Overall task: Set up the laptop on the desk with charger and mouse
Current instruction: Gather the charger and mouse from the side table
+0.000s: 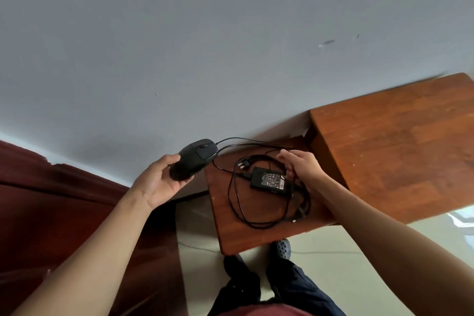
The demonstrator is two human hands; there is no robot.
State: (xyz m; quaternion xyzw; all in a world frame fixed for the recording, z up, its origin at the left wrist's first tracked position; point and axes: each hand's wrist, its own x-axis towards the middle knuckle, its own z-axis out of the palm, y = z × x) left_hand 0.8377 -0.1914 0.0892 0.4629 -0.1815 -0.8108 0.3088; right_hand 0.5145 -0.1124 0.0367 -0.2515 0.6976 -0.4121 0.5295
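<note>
left grip [159, 182] curled round black mouse [196, 158], held past the low bench [230, 228] left edge, open floor below | right grip [301, 164] pinching cables [241, 205] over charger brick [269, 180], lying mid-bench | higher bench [397, 149] adjoins right, cut by frame | mouse lead's end lost in tangle

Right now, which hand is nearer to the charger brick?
Right. The right hand grips cables beside the right end of the charger brick; the left hand holds the mouse farther off to its left.
</note>
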